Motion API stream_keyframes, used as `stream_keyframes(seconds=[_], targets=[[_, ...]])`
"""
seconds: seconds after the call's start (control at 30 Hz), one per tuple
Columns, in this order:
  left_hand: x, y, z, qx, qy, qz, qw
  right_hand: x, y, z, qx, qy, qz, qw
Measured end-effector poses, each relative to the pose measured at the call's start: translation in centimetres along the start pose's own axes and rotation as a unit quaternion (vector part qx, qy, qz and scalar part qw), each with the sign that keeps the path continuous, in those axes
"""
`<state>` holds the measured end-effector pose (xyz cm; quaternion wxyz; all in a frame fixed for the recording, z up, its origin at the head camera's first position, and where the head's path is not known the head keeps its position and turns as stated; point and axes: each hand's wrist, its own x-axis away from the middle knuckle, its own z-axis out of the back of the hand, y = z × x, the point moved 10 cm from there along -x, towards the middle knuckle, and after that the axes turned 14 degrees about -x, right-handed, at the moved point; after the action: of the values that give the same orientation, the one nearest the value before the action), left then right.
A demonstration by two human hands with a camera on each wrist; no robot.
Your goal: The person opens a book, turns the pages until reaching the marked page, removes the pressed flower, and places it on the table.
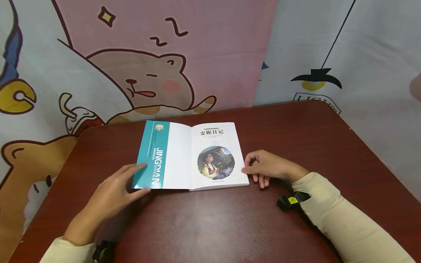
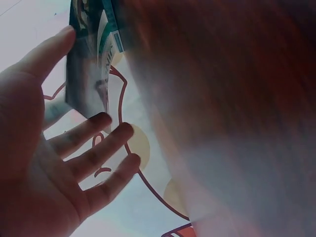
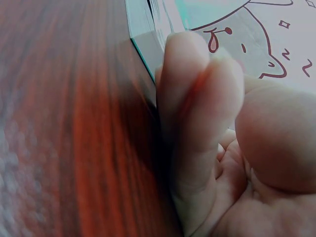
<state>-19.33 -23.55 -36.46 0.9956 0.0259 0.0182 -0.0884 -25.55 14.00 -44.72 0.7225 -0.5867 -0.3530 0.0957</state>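
An open book (image 1: 217,157) lies on the table, its title page showing Chinese characters and a round picture of a person. To its left the cover is folded open with a teal flap (image 1: 144,168). My left hand (image 1: 112,191) rests at that flap, index fingertip on the teal part and thumb at the lower edge. The left wrist view shows the raised cover (image 2: 89,74) beside the thumb, the other fingers fairly straight. At the book's right edge, my right hand (image 1: 269,166) pinches the page edge between thumb and curled index finger. In the right wrist view, fingers (image 3: 197,108) hide that contact.
The reddish-brown wooden table (image 1: 204,226) extends around the book on all sides. Behind it hangs a cloth backdrop (image 1: 223,47) with cartoon animals. Black straps (image 1: 292,200) with small devices sit at both wrists, over cream sleeves (image 1: 345,219).
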Motion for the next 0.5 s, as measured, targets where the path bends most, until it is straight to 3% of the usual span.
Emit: stream_keyframes(seconds=[0.17, 0.5], targets=[[-0.3, -0.3, -1.2, -0.005, -0.048, 0.006, 0.9988, 0.0, 0.1, 0.1, -0.002, 0.002, -0.002, 1.0], [-0.5, 0.1, -2.7, -0.026, -0.084, -0.013, 0.9961, -0.2, 0.2, 0.1, -0.003, 0.001, -0.002, 1.0]])
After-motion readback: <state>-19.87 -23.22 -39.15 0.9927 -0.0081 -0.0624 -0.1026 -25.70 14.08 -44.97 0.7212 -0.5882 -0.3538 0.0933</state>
